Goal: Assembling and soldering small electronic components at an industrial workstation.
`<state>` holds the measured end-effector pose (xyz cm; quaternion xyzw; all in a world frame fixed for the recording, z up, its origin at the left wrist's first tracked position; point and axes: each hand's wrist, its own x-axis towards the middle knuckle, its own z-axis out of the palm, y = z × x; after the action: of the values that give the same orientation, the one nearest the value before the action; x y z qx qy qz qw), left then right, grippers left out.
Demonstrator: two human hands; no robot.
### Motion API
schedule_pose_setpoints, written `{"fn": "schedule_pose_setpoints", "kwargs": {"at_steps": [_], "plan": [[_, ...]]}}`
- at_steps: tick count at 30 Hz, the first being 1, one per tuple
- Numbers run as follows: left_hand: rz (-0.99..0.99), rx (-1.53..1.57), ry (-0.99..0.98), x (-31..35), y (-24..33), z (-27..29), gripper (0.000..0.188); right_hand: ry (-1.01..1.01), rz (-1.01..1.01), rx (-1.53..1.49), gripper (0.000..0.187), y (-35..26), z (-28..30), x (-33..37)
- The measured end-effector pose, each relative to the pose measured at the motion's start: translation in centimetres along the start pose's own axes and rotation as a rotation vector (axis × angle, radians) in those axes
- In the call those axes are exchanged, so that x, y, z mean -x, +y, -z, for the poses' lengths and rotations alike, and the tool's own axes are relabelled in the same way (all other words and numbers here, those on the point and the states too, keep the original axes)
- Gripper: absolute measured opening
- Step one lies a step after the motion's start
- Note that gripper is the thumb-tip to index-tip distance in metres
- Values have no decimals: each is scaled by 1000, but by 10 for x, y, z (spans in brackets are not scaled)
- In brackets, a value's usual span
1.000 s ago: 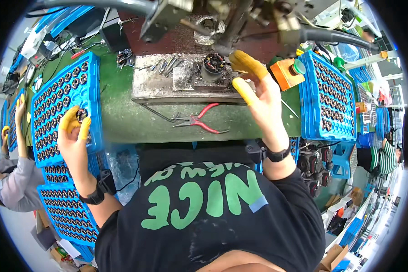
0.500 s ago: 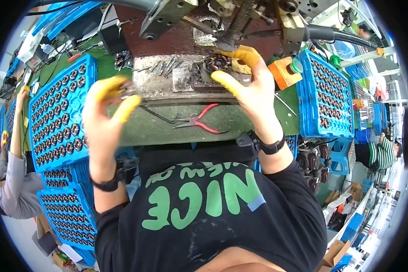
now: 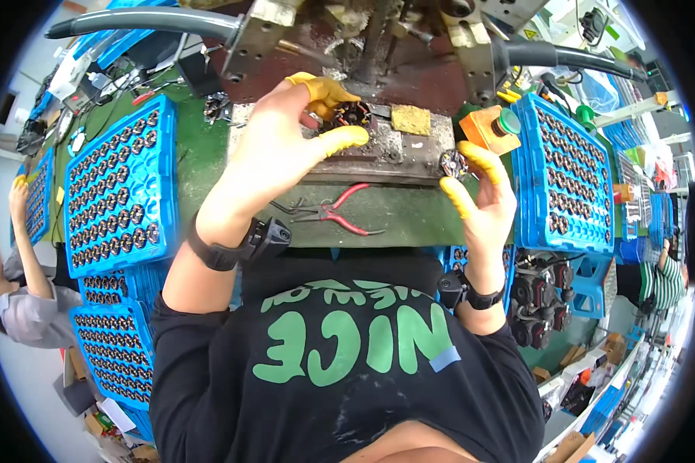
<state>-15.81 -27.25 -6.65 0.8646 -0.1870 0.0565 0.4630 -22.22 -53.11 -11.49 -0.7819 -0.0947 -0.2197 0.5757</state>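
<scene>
My left hand (image 3: 274, 147), in yellow finger covers, closes its thumb and fingers around a dark motor stator (image 3: 352, 115) with red and yellow wire bits. That stator sits on the metal fixture block under the machine. Off the block's right end, my right hand (image 3: 488, 202) pinches a second round stator (image 3: 452, 163) between yellow-covered thumb and fingers. A yellow pad (image 3: 411, 120) lies on the block between the two hands. Red-handled pliers (image 3: 333, 211) rest on the green bench in front of the block, beside a black hex key.
Blue trays of stators (image 3: 166, 166) are stacked at the left, and another tray stack (image 3: 523, 177) stands at the right. An orange box (image 3: 479, 131) with a green-rimmed spool is beside the block. Machine arms (image 3: 471, 62) hang overhead. A co-worker's arm (image 3: 25, 220) shows at far left.
My left hand has moved right and inward, onto the stator at the fixture. My right hand has left the fixture, drawn back to the right, and now holds a stator.
</scene>
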Motion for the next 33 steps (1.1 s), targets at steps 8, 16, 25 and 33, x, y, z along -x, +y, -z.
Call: {"fn": "schedule_pose_setpoints", "kwargs": {"at_steps": [8,16,25,33], "plan": [[100,103,-154,-10,-10,5,56,33,41,20,48,3,6,1],[-20,61,71,0,-14,-14,77,35,-1,30,47,10,16,6],[-139,-82,137,2,-6,-23,49,214,297,497,49,20,29,-24],[-60,30,175,10,-8,-27,56,158,288,561,48,29,31,-34]]}}
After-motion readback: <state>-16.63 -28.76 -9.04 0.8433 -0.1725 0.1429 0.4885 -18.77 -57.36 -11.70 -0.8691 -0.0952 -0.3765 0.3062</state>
